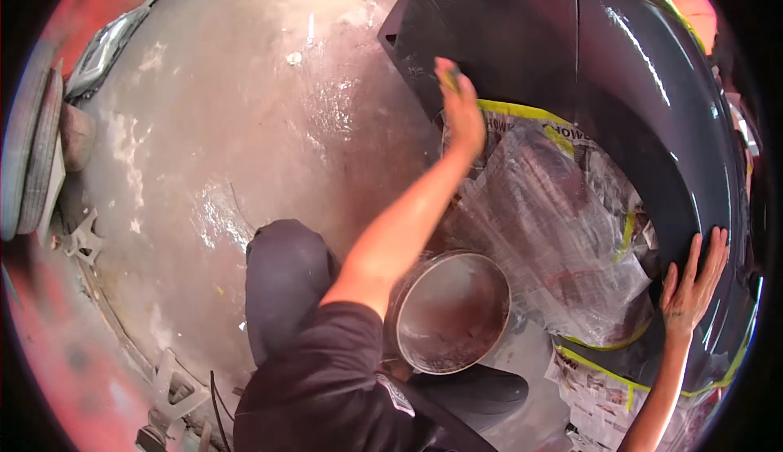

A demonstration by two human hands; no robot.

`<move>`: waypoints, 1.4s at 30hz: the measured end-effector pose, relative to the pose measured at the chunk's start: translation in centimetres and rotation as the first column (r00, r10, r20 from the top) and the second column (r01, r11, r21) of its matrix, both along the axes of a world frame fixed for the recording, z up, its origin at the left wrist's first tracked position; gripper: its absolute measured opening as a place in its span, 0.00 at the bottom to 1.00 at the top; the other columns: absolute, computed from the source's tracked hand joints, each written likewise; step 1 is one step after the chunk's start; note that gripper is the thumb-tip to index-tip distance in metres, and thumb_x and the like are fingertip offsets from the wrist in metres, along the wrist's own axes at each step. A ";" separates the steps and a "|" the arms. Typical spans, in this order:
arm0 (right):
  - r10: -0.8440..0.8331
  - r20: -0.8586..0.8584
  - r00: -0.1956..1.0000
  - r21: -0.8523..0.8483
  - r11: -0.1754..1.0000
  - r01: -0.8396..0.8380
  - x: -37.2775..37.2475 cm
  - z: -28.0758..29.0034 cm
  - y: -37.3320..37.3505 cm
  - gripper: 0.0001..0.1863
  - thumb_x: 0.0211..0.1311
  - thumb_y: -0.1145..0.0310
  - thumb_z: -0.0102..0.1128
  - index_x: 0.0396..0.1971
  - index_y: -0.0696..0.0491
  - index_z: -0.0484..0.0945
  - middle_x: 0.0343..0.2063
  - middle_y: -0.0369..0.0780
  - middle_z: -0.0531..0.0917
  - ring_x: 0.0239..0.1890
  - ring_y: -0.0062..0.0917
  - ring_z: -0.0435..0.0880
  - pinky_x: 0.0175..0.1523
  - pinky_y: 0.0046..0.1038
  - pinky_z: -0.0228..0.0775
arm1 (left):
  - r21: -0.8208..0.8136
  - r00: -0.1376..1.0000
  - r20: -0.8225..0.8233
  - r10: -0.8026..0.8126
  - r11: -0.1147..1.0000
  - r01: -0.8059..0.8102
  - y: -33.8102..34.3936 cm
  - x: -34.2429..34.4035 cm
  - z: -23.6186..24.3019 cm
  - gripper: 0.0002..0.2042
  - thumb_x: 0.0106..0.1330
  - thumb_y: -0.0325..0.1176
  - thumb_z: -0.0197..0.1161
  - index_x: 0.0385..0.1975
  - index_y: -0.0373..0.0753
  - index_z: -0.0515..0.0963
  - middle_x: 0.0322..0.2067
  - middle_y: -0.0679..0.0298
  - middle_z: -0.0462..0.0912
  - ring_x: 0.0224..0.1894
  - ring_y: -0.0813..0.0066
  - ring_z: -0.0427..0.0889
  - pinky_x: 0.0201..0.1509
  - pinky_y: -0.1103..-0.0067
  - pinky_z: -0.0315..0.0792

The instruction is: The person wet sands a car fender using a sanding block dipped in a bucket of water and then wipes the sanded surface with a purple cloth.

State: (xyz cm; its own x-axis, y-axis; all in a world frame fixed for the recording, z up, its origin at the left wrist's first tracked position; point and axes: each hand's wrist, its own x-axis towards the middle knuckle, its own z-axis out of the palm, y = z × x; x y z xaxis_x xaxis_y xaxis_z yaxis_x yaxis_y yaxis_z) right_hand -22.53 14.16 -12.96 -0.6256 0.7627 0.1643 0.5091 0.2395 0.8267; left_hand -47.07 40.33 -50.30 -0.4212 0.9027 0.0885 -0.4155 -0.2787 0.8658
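Note:
My left hand (463, 122), blurred by motion, is at the lower edge of a dark grey car body panel (506, 28), just beyond the masked wheel arch. Its fingers close on a small dark and yellowish pad (450, 79), mostly hidden by the hand. On the right, my right hand (695, 281) lies flat on the curved fender (652, 126), fingers stretched out and nothing in them. Newspaper (608, 175), clear plastic film (546, 224) and yellow masking tape (522, 110) cover the wheel arch opening between my hands.
A round bucket (453, 313) with murky liquid stands between my bent knees. The concrete floor (220, 126) has wet patches. Grey metal parts (175, 391) and a black cable (215, 403) lie lower left; a headlight-like part (106, 48) and stacked round discs (33, 150) are farther up.

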 end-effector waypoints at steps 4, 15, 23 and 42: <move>0.019 0.011 1.000 -0.019 1.000 -0.019 -0.4 -0.5 1.1 0.30 0.77 0.63 0.52 0.75 0.55 0.63 0.74 0.56 0.62 0.76 0.56 0.60 0.78 0.58 0.51 | -0.094 0.989 -0.104 0.106 0.989 -0.116 5.4 -6.1 -1.9 0.31 0.84 0.44 0.39 0.77 0.26 0.51 0.80 0.45 0.46 0.82 0.52 0.42 0.84 0.65 0.37; -0.006 0.011 1.000 0.017 1.000 0.006 -0.2 -0.4 0.8 0.30 0.78 0.62 0.49 0.75 0.54 0.62 0.74 0.57 0.61 0.76 0.58 0.60 0.77 0.60 0.52 | -0.103 0.949 -0.297 0.104 0.985 -0.140 7.5 -6.7 -2.0 0.33 0.84 0.44 0.41 0.79 0.28 0.43 0.81 0.46 0.40 0.83 0.53 0.35 0.84 0.61 0.30; -0.011 0.028 1.000 0.015 1.000 0.011 0.1 -0.1 0.6 0.29 0.79 0.62 0.48 0.75 0.54 0.62 0.74 0.56 0.61 0.76 0.58 0.60 0.77 0.60 0.52 | 0.080 0.947 -0.294 0.127 0.991 -0.108 7.5 -7.0 -1.1 0.32 0.84 0.42 0.41 0.79 0.29 0.43 0.80 0.47 0.44 0.83 0.56 0.39 0.84 0.63 0.34; -0.080 0.023 0.997 -0.004 0.997 0.080 1.0 -0.3 -0.6 0.30 0.77 0.63 0.49 0.75 0.55 0.62 0.74 0.57 0.60 0.76 0.60 0.59 0.77 0.61 0.50 | 0.358 0.940 -0.339 0.033 0.929 0.096 1.1 -2.9 8.2 0.29 0.82 0.36 0.45 0.79 0.34 0.50 0.81 0.51 0.42 0.83 0.50 0.37 0.83 0.60 0.31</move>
State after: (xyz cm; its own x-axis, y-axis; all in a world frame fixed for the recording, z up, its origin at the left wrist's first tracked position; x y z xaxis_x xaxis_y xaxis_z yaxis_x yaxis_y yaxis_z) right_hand -21.52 13.52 -13.24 -0.5664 0.8109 0.1469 0.5075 0.2027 0.8375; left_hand -49.99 41.46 -42.14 -0.2801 0.7915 0.5431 -0.1348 -0.5926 0.7941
